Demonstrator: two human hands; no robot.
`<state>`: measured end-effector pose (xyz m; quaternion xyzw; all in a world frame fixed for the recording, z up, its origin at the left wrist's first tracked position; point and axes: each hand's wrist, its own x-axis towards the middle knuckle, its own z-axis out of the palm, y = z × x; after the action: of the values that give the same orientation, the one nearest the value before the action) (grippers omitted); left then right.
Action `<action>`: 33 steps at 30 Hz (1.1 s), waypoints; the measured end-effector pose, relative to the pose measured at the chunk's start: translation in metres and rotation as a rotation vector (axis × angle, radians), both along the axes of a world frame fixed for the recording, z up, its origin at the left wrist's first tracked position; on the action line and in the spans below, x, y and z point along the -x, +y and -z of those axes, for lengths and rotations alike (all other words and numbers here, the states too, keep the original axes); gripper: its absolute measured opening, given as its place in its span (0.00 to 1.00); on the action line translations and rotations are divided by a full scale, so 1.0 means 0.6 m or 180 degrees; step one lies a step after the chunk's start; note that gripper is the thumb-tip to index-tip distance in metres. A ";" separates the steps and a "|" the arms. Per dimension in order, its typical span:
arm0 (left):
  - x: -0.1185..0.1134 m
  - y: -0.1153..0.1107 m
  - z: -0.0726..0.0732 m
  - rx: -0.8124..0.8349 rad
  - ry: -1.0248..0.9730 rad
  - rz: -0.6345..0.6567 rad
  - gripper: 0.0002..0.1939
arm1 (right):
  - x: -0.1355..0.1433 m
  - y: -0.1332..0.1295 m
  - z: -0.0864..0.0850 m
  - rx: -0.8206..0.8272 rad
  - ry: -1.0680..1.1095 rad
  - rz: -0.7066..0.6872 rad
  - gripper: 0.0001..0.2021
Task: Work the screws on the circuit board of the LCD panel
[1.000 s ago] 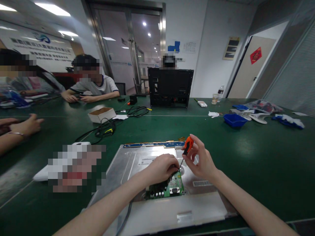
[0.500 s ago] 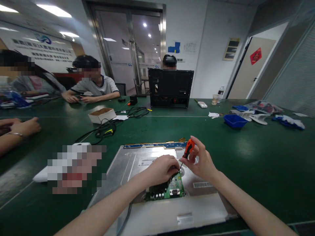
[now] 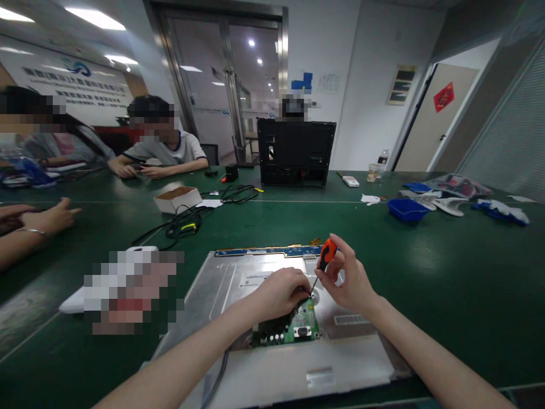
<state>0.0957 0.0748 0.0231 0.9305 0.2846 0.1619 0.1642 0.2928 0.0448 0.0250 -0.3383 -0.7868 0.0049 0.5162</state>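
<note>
An orange and black screwdriver is pinched by its handle in my right hand, its thin shaft slanting down to the far right corner of a green circuit board. My left hand arches over the board, fingertips closed together beside the screwdriver's tip. What those fingertips hold, if anything, is hidden. The board lies on a silvery metal panel, which has a blue strip board along its far edge. A grey cable runs from the board's left side toward me.
A white device, partly blurred out, lies left of the panel. Black cables, an open cardboard box and a black monitor housing are farther back. A blue tray and gloves lie right. Co-workers sit across and left; one's hand is near.
The screwdriver handle has turned slightly in my right hand's fingers, while its tip stays at the board's corner. My left hand stays in place. The co-worker's hand at left moved slightly rightward.
</note>
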 end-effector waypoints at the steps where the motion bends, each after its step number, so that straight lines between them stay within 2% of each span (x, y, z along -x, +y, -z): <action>1: 0.000 0.000 0.000 -0.0001 -0.0009 0.0000 0.07 | 0.000 0.001 0.002 -0.0006 0.0012 0.0032 0.34; 6: 0.001 -0.001 -0.003 -0.0073 0.0050 0.0007 0.07 | -0.003 0.004 0.004 -0.0036 -0.0010 0.0064 0.35; 15: 0.001 0.000 0.000 -0.0042 0.0020 0.0008 0.08 | -0.003 -0.003 -0.005 0.0116 0.0003 -0.0269 0.35; 25: 0.001 -0.001 0.000 0.0035 0.0068 -0.0040 0.07 | 0.000 0.001 0.001 0.0010 0.0071 -0.0016 0.35; 33: 0.001 0.003 0.000 0.0065 0.0043 -0.0023 0.08 | -0.002 0.000 -0.001 0.0034 -0.0009 -0.0088 0.34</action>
<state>0.0951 0.0765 0.0234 0.9288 0.2907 0.1533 0.1712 0.2941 0.0447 0.0258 -0.3302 -0.7921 0.0158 0.5132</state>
